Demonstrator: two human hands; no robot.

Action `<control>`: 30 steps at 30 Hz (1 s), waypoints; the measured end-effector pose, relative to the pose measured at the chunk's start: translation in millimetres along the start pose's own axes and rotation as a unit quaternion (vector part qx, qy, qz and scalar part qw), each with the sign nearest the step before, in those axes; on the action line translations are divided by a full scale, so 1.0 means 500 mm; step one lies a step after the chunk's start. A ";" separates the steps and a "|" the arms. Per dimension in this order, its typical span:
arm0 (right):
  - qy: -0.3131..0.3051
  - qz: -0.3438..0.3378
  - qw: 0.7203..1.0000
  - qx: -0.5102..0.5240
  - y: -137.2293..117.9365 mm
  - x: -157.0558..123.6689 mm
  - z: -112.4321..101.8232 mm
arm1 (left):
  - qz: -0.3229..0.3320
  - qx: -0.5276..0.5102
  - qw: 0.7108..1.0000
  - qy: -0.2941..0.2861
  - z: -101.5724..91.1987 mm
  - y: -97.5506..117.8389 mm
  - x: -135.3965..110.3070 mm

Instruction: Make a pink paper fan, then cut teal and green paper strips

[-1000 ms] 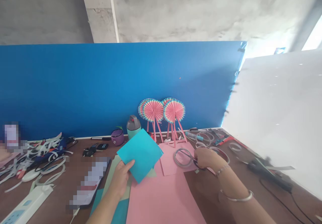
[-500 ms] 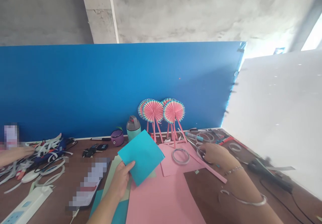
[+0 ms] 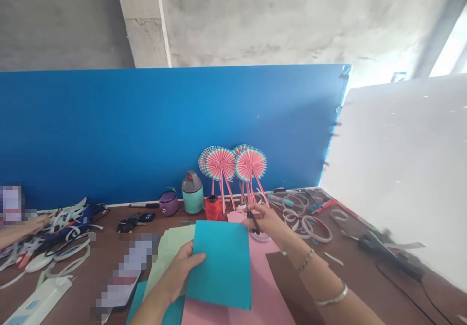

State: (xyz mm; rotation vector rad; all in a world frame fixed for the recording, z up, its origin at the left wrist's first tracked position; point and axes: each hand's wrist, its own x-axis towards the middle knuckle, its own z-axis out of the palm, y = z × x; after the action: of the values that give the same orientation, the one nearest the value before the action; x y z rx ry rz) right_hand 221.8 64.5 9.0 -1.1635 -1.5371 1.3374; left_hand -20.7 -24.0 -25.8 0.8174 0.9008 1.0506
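Pinching teal paper (image 3: 222, 266) over some pink paper (image 3: 270, 291), the left hand (image 3: 179, 272) has its thumb on top, other fingers hidden underneath. Right hand (image 3: 270, 222) is curled round black-handled scissors (image 3: 254, 223), right by the teal's far corner. Red spool (image 3: 213, 209) behind, then pink pleated fans (image 3: 220, 163), then blue partition (image 3: 146, 130).

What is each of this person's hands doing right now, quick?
Left hand: closed on the turquoise paper, thumb on top.
Right hand: holding black-handled scissors, blades pointing up and away.
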 end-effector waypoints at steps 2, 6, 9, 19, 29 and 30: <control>-0.031 0.011 0.999 0.020 0.015 0.008 0.013 | -0.004 0.004 1.000 -0.011 -0.003 0.001 0.001; 0.016 -0.030 0.997 0.065 0.024 0.016 0.026 | 0.020 -0.041 0.996 0.071 -0.018 0.003 0.005; 0.121 -0.063 0.984 0.112 0.024 0.012 0.043 | 0.104 -0.057 0.992 0.035 -0.016 -0.001 0.009; 0.103 -0.090 0.990 0.029 0.053 -0.003 0.085 | 0.111 0.000 0.977 0.181 -0.020 -0.012 0.026; -0.074 0.019 0.997 0.020 0.111 -0.050 0.057 | 0.122 0.014 0.934 0.336 -0.052 -0.004 0.031; -0.094 0.010 0.995 0.025 0.115 -0.058 0.060 | 0.125 0.013 0.931 0.342 -0.053 -0.002 0.031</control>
State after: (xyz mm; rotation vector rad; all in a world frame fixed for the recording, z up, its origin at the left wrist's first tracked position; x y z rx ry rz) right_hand 210.0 29.9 -51.8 -1.0479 -1.6169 1.5261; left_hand -41.0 -6.2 -40.9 0.5930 1.4218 1.5979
